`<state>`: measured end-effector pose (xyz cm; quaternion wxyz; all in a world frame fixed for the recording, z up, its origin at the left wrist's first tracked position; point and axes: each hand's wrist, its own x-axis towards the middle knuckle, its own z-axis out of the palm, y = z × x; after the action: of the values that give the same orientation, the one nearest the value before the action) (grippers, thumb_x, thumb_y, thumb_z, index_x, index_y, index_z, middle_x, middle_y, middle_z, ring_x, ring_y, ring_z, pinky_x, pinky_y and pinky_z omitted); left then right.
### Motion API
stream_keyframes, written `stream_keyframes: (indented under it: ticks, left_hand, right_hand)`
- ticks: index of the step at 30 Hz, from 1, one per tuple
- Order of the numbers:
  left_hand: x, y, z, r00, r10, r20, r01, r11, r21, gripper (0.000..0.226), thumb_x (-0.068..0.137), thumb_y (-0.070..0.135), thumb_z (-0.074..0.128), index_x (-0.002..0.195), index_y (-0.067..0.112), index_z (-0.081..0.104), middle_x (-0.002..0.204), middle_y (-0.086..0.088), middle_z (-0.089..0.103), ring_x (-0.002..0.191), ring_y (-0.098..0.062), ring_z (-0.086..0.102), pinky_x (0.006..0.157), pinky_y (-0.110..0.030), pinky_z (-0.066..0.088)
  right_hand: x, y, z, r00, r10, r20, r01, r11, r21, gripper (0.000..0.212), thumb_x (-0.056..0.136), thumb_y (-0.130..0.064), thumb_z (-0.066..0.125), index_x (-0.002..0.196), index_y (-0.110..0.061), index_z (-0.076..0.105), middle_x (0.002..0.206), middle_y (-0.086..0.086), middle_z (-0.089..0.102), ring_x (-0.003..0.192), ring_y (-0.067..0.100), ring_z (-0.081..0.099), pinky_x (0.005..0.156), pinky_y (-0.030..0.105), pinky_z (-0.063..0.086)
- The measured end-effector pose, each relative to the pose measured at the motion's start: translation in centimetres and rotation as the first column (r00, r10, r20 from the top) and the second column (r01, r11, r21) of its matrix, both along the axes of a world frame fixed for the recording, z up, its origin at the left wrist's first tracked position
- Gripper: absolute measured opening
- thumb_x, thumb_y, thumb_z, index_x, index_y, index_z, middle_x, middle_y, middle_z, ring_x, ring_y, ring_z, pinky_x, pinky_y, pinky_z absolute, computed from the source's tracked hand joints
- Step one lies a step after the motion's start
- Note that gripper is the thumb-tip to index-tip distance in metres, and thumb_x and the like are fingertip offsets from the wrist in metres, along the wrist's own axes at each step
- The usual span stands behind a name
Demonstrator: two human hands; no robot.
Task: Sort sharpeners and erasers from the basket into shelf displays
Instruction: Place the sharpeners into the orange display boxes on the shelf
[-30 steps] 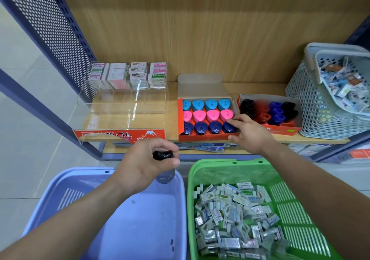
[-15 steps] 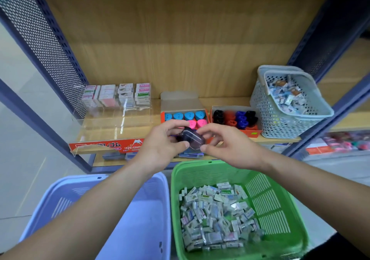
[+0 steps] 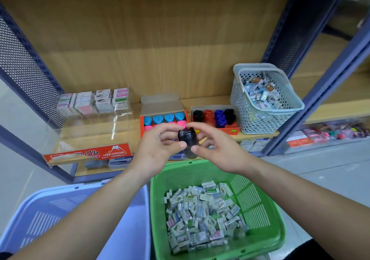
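A black sharpener [image 3: 187,142] with a clear lower part is held between both hands above the shelf's front edge. My left hand [image 3: 158,147] pinches its left side and my right hand [image 3: 218,149] its right side. Behind them an orange box [image 3: 142,126] holds blue and pink sharpeners, partly hidden by my fingers. To its right a second box [image 3: 232,129] holds black, red and blue sharpeners. A green basket [image 3: 260,209] below is full of small wrapped erasers [image 3: 202,217].
A clear acrylic eraser display [image 3: 90,137] with stacked eraser boxes [image 3: 94,100] stands on the shelf's left. A grey perforated basket [image 3: 260,117] of erasers stands at the right. A lilac basket [image 3: 60,215] lies lower left. Blue shelf posts [image 3: 312,91] frame the bay.
My right hand left the orange box and joined my left hand on the black sharpener. The sharpener rose from over the lilac basket to shelf height. The view pulled back and tilted up.
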<state>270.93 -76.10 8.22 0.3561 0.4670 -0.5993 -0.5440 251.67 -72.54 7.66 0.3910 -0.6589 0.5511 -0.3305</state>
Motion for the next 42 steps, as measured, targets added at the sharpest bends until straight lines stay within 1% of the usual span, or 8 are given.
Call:
stream_keyframes:
  ticks: [3, 8, 12, 17, 22, 29, 35, 42]
  left_hand:
    - [-1.2, -0.4, -1.4, 0.999, 0.004, 0.035, -0.004, 1.000, 0.002, 0.031, 0.076, -0.006, 0.081, 0.092, 0.018, 0.069, 0.079, 0.001, 0.075, 0.073, -0.008, 0.070, 0.071, -0.019, 0.056]
    - [-3.7, -0.5, -3.1, 0.997, -0.029, 0.075, 0.031, 0.999, -0.033, 0.025, 0.077, 0.000, 0.083, 0.091, 0.019, 0.072, 0.082, 0.001, 0.076, 0.080, -0.014, 0.072, 0.077, -0.028, 0.059]
    - [-5.2, -1.0, -4.1, 0.973, -0.115, 0.200, 0.127, 0.991, -0.049, 0.022, 0.081, 0.015, 0.083, 0.095, 0.028, 0.071, 0.092, 0.007, 0.075, 0.086, -0.012, 0.071, 0.083, -0.029, 0.057]
    - [-6.4, -4.3, -5.2, 0.769, -0.113, 0.629, 0.288, 0.940, -0.183, 0.038, 0.087, 0.038, 0.074, 0.123, 0.031, 0.064, 0.121, 0.015, 0.064, 0.108, -0.007, 0.060, 0.097, -0.030, 0.049]
    - [-9.0, -9.5, -7.8, 0.616, -0.069, 0.785, 0.390, 0.892, -0.227, 0.059, 0.091, 0.042, 0.066, 0.145, 0.031, 0.045, 0.150, 0.008, 0.045, 0.136, -0.017, 0.042, 0.106, -0.037, 0.042]
    - [-10.0, -13.7, -12.7, 0.501, -0.091, 0.860, 0.454, 0.874, -0.172, 0.077, 0.094, 0.045, 0.062, 0.158, 0.030, 0.024, 0.165, 0.008, 0.023, 0.150, -0.018, 0.023, 0.120, -0.037, 0.025]
    - [-8.7, -13.8, -15.2, 0.551, -0.132, 0.824, 0.442, 0.884, -0.155, 0.076, 0.094, 0.042, 0.062, 0.158, 0.027, 0.025, 0.165, 0.010, 0.021, 0.152, -0.015, 0.020, 0.123, -0.033, 0.021]
    - [-8.5, -13.2, -14.7, 0.579, -0.152, 0.801, 0.439, 0.886, -0.149, 0.075, 0.097, 0.041, 0.059, 0.160, 0.026, 0.021, 0.167, 0.008, 0.017, 0.154, -0.014, 0.012, 0.123, -0.033, 0.015]
  right_hand:
    - [-1.4, -0.7, -1.1, 0.998, -0.052, 0.038, 0.051, 0.998, 0.025, 0.022, 0.092, -0.018, 0.072, 0.109, -0.027, 0.061, 0.085, 0.008, 0.065, 0.070, 0.013, 0.060, 0.071, 0.031, 0.051]
    - [-4.3, -1.1, -1.9, 0.998, -0.020, 0.054, 0.016, 0.997, 0.078, 0.023, 0.087, -0.012, 0.077, 0.103, -0.023, 0.065, 0.087, 0.006, 0.071, 0.076, 0.013, 0.064, 0.075, 0.030, 0.051]
    - [-8.0, -2.0, -2.1, 0.995, -0.069, -0.070, 0.077, 0.988, 0.130, 0.022, 0.080, -0.012, 0.083, 0.090, -0.021, 0.066, 0.089, -0.001, 0.066, 0.060, 0.011, 0.058, 0.065, 0.026, 0.046]
    - [-14.6, -4.3, -3.1, 0.866, -0.186, -0.464, 0.220, 0.975, 0.020, 0.019, 0.083, -0.019, 0.079, 0.091, -0.027, 0.063, 0.098, -0.006, 0.069, 0.058, 0.002, 0.062, 0.054, 0.021, 0.039]
    - [-16.9, -6.5, -7.2, 0.760, -0.371, -0.533, 0.350, 0.925, -0.145, 0.024, 0.089, -0.022, 0.073, 0.109, -0.027, 0.062, 0.107, -0.011, 0.067, 0.068, 0.009, 0.067, 0.067, 0.032, 0.053]
    - [-16.7, -9.8, -12.5, 0.688, -0.490, -0.535, 0.417, 0.871, -0.262, 0.029, 0.090, -0.020, 0.071, 0.118, -0.016, 0.064, 0.112, 0.006, 0.069, 0.091, 0.025, 0.066, 0.078, 0.038, 0.054]
    - [-16.4, -11.8, -14.4, 0.646, -0.492, -0.583, 0.468, 0.859, -0.207, 0.034, 0.088, -0.019, 0.071, 0.122, -0.022, 0.066, 0.114, 0.007, 0.072, 0.099, 0.030, 0.067, 0.081, 0.041, 0.056]
    - [-16.0, -11.8, -14.1, 0.639, -0.363, -0.678, 0.408, 0.907, -0.101, 0.054, 0.094, -0.024, 0.064, 0.146, -0.017, 0.051, 0.139, 0.011, 0.057, 0.122, 0.032, 0.057, 0.097, 0.042, 0.051]
